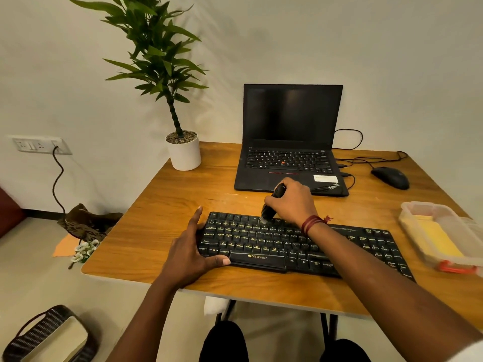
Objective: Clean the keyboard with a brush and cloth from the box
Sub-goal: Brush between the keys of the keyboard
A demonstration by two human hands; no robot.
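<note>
Both hands are at the black keyboard (300, 246), which lies across the near part of the wooden worktop (162, 205). The left hand (190, 246) rests flat against the keyboard's left end, fingers straight along that end and thumb laid along the front edge, bracing it rather than clasping it. The right hand (290, 202) is curled round a small black brush (273, 202), held tilted with the handle leaning away from the person and the bristle tip down on the top row of keys, left of the middle. A red thread band (312, 223) circles that wrist.

At the right edge of the worktop, just beyond the keyboard's right end, stands a clear plastic box (407, 205) with a yellow cloth (436, 239) lying inside it and an orange clip on its near side.

Behind the keyboard an open laptop (290, 142) with a dark screen faces the person, a black mouse (390, 177) to its right with cables trailing between them. A white pot with a leafy plant (184, 152) sits at the far left corner.
</note>
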